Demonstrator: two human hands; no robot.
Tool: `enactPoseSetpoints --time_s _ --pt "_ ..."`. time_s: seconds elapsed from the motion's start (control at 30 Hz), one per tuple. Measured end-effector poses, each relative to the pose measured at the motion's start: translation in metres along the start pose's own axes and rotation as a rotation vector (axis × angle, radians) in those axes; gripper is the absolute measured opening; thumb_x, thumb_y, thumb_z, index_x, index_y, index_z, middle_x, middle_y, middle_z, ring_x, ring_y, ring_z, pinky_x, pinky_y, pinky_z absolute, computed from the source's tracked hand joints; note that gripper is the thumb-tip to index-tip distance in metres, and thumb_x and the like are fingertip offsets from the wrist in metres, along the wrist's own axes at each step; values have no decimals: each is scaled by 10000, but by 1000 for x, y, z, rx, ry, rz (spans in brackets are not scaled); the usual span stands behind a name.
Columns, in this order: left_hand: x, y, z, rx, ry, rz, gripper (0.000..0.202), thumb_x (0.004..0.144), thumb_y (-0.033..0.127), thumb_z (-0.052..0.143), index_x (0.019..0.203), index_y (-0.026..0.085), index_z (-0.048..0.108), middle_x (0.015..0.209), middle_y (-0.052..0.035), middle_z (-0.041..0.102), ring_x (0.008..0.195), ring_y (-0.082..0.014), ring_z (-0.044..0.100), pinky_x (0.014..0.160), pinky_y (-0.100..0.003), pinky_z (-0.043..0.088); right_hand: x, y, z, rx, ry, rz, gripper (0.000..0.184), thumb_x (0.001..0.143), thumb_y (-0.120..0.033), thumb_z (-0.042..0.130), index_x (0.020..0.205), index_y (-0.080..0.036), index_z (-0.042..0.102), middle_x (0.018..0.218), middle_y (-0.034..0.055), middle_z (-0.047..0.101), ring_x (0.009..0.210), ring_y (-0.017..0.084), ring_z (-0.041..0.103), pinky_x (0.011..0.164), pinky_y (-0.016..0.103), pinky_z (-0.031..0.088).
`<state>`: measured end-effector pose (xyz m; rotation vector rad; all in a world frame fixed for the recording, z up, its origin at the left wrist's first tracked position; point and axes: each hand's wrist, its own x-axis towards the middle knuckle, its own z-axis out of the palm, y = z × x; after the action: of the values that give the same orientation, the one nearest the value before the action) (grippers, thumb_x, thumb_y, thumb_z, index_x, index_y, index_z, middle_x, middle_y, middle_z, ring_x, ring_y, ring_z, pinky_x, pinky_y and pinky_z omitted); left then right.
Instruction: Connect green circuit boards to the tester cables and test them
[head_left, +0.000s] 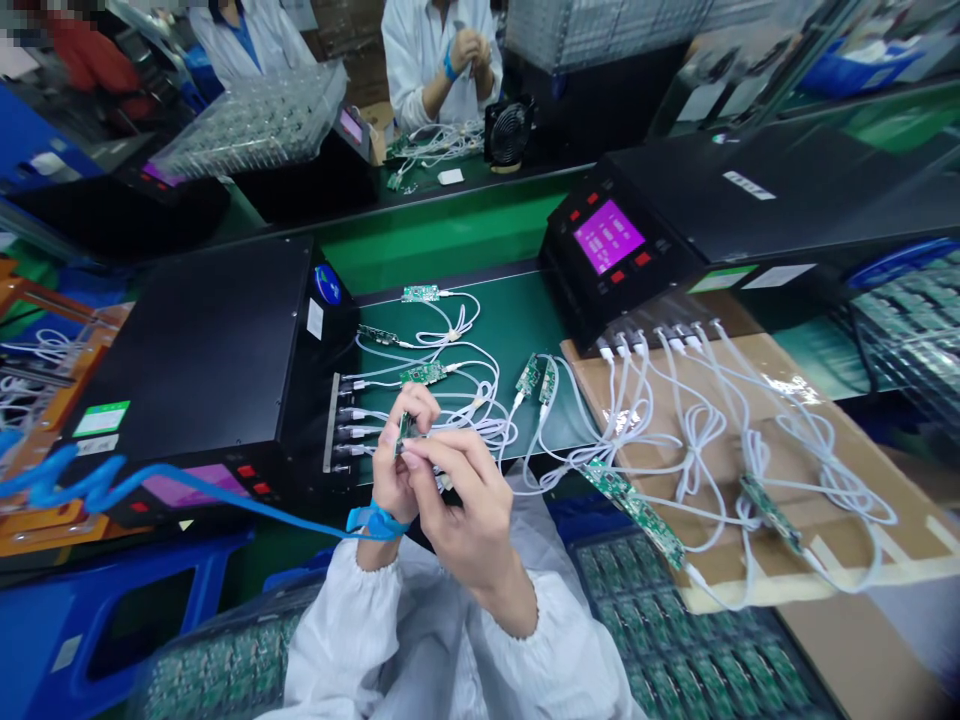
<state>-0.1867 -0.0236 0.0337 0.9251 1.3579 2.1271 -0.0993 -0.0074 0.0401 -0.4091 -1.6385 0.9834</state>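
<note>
A small green circuit board [406, 425] stands edge-on between the fingers of my left hand [394, 470], which wears a blue wrist strap [377, 521] with a coiled blue cord. Thumb and forefinger of my right hand [469, 505] are pinched together at the board's lower end; what lies between those fingertips is too small to make out. Just beyond my hands, another circuit board [424, 374] lies on the green mat with a white cable plugged into it. More cabled boards [421, 293] lie farther back, and two [528, 378] sit to the right.
Black test boxes stand left [202, 340] and right [720, 200], with white cables [480, 400] running from both. Cardboard [840, 480] at right bears tangled cables and boards. Trays of boards [705, 640] flank my lap. Across the bench, a person's hands [471, 50] are near a fan [509, 132].
</note>
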Motion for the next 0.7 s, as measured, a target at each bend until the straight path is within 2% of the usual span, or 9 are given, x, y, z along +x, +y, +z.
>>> enactPoseSetpoints --time_s 0.2,0.27,0.3,0.37,0.43,0.5,0.57,0.63,0.7 --pt "11 6 -4 5 -13 -50 428 942 563 562 673 237 490 733 -30 364 728 -216 377 731 -363 375 10 4 2 2 -16 -8 191 1014 -144 612 1105 -237 752 986 52 735 890 168 715 801 318 650" --pt "18 4 -9 43 -44 -60 415 946 555 548 692 226 530 762 -45 457 760 -213 460 758 -352 425 15 11 6 7 -44 8 178 1027 -174 607 1090 -229 764 1001 52 740 925 160 718 847 306 649" --pt "22 2 -12 92 -50 -34 415 967 553 512 736 216 584 824 -66 547 832 -225 533 822 -357 460 19 15 9 1 -62 25 176 1035 -194 603 1091 -227 767 1013 53 742 942 158 718 871 303 646" --pt "28 -1 -15 196 24 74 414 1026 505 438 929 193 694 1079 -103 683 1094 -257 616 1030 -386 462 27 26 16 -39 -90 72 183 1047 -228 596 1113 -225 767 1043 58 743 972 153 715 911 297 639" --pt "30 -4 -17 250 201 194 365 1059 409 421 1113 195 711 1263 -99 690 1272 -261 595 1160 -421 413 36 37 25 -98 -122 109 202 1057 -243 585 1161 -223 757 1076 64 737 1006 149 711 937 286 626" --pt "29 -6 -15 283 378 280 272 1033 298 484 1136 192 713 1238 -93 706 1254 -259 624 1161 -448 441 44 47 34 -169 -187 138 225 1066 -260 570 1207 -220 741 1118 64 725 1043 142 707 953 272 612" --pt "25 -5 -13 357 472 330 207 986 245 558 1100 185 720 1173 -95 718 1182 -260 662 1114 -444 490 50 54 38 -236 -284 139 242 1064 -287 579 1239 -199 722 1152 70 713 1071 150 704 962 275 599" --pt "21 -3 -12 433 462 330 176 969 255 610 1093 196 720 1175 -95 713 1160 -262 671 1094 -434 505 53 59 36 -280 -376 123 282 1047 -325 615 1276 -182 694 1195 85 702 1104 172 696 972 299 591" --pt "19 -2 -12 483 374 263 184 992 319 614 1098 213 720 1190 -91 709 1156 -260 668 1085 -419 502 52 63 25 -284 -442 101 320 1023 -356 655 1294 -187 676 1232 90 690 1154 188 675 1000 320 577"
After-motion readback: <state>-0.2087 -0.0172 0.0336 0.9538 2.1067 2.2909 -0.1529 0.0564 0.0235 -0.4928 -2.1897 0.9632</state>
